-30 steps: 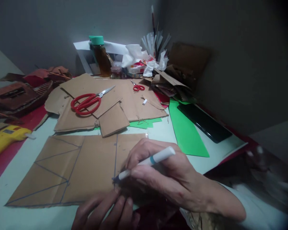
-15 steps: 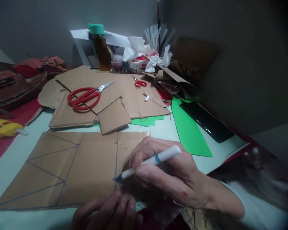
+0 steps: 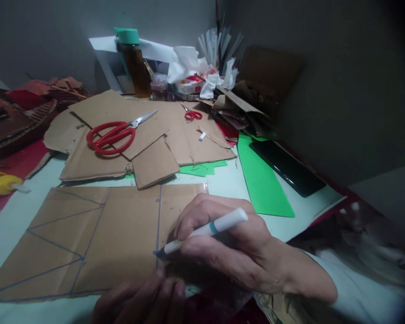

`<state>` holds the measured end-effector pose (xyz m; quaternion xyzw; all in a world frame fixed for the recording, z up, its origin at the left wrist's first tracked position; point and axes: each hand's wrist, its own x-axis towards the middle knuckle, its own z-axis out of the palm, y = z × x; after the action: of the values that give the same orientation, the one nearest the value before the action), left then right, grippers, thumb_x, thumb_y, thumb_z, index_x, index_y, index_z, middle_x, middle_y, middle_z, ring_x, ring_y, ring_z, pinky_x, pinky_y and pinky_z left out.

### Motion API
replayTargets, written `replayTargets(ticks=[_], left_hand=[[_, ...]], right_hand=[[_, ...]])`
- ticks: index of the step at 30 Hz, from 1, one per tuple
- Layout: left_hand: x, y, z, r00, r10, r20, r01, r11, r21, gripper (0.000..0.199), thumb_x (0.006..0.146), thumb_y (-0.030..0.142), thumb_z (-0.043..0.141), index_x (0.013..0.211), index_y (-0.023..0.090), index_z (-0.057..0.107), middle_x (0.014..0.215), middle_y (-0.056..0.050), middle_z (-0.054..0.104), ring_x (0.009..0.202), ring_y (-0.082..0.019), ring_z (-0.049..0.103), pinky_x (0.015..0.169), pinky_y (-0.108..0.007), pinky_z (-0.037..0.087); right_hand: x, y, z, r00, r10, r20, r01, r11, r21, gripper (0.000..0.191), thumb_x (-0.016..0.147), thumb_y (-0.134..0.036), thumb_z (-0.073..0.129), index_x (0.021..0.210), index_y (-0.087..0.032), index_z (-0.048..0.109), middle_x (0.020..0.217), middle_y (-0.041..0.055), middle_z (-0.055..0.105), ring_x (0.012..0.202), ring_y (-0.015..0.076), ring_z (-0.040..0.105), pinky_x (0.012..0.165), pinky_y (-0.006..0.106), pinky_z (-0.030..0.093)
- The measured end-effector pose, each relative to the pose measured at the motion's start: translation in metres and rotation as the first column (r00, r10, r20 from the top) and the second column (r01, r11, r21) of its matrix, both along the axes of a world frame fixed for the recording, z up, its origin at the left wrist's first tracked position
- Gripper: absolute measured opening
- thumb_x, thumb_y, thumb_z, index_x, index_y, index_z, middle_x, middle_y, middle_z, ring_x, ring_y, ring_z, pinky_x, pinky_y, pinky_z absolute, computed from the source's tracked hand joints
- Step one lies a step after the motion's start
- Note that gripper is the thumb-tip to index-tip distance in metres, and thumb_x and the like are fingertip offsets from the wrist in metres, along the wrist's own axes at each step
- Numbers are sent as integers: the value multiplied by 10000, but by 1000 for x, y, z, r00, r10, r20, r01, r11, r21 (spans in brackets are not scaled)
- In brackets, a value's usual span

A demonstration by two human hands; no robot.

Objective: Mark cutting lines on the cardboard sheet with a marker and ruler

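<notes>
A brown cardboard sheet [image 3: 121, 238] lies in front of me, with blue zigzag lines on its left part and blue lines across it. My right hand [image 3: 222, 243] is closed round a white marker [image 3: 202, 231] with a teal band. The marker's dark blue tip touches the sheet at a short blue mark on the right-hand line. At the sheet's near edge, my left hand [image 3: 145, 299] has its fingers bent close together against the cardboard, just below the marker tip. Its thumb is hidden, and the lower part of the hand is dark and cut off by the frame.
Behind the sheet, large red-handled scissors [image 3: 111, 137] and small scissors [image 3: 192, 114] lie on stacked cardboard [image 3: 192, 144]. A yellow glue gun [image 3: 0, 183] is at left. Green paper [image 3: 263, 184] and a black phone [image 3: 286, 167] lie right. A bottle [image 3: 137, 67] stands at the back.
The whole view has shifted slightly left. Both hands keep nearly the same place on the cardboard, and the marker tip stays at the same blue mark.
</notes>
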<state>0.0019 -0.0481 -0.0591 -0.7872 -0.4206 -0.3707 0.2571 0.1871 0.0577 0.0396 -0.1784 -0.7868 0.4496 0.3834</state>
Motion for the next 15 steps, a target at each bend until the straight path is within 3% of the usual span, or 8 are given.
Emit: replayTargets(ticks=[3, 8, 12, 15], left_hand=[[10, 0, -3, 993, 86, 79, -79, 993, -88, 246, 802, 494, 750, 961, 315, 696, 874, 34, 725, 935, -243, 717, 757, -348, 571], [21, 4, -8, 986, 124, 112, -110, 986, -123, 355, 776, 545, 748, 1052, 331, 688, 893, 23, 738, 977, -279, 720, 767, -379, 607], [17, 5, -13, 986, 119, 121, -107, 989, -100, 293, 792, 486, 743, 1033, 329, 688, 878, 34, 736, 932, -261, 721, 702, -359, 578], [3, 10, -14, 993, 36, 111, -43, 997, 63, 112, 842, 284, 678, 939, 339, 694, 926, 105, 722, 835, -142, 690, 618, -290, 476]], right_hand=[[0, 0, -2, 1000, 2, 17, -2, 1000, 23, 126, 981, -172, 601, 936, -82, 676, 874, 108, 732, 810, 166, 670, 753, 306, 563], [0, 0, -4, 1000, 25, 18, -27, 997, 68, 158, 977, -145, 597, 931, -15, 674, 869, 152, 727, 824, 177, 675, 762, 306, 550], [-1, 1, 0, 999, 16, 34, -19, 996, 82, 175, 993, -174, 580, 906, -52, 670, 854, 124, 720, 807, 164, 658, 751, 291, 541], [1, 0, 6, 996, 26, 81, -34, 994, 100, 191, 984, -140, 583, 902, -1, 685, 839, 141, 709, 803, 164, 646, 739, 266, 529]])
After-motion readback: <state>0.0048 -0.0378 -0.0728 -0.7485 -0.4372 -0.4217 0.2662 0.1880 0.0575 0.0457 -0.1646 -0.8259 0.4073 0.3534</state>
